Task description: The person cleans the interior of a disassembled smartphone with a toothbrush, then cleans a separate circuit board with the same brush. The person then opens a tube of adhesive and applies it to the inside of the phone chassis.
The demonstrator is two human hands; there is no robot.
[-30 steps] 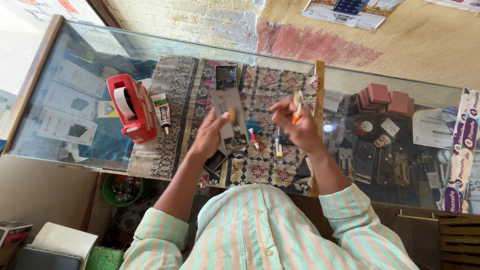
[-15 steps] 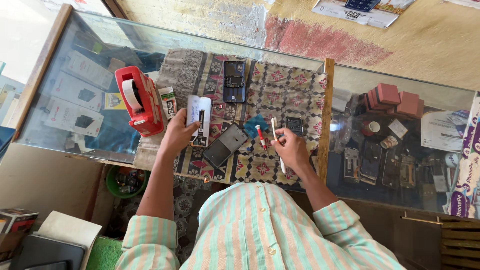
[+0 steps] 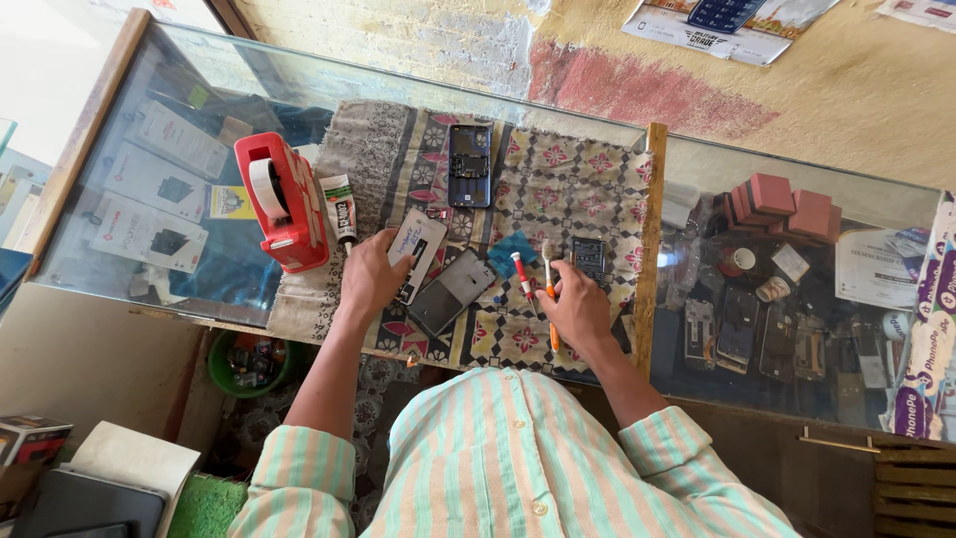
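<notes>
— What is each hand doing?

— The left hand (image 3: 370,279) is closed around a flat white phone part (image 3: 416,251), thumb on its face, holding it just above the patterned cloth (image 3: 588,199) on the glass counter (image 3: 149,159). The right hand (image 3: 576,311) grips a toothbrush (image 3: 548,274) with an orange handle; the bristle end points away from the person, and the fingers are curled tight around the handle.

— What lies between the hands?

— A dark phone screen (image 3: 450,291) lies flat on the cloth, just beside the white part. Near the right hand there is a small red-handled screwdriver (image 3: 522,274) resting against a blue scrap of cloth (image 3: 512,253), and a small dark phone board (image 3: 588,259) lies just beyond the toothbrush.

— And further off?

— An opened phone body (image 3: 470,164) lies at the far edge of the cloth. To the left stand a red tape dispenser (image 3: 284,199) and a glue tube (image 3: 340,207), side by side at the cloth's edge.
</notes>
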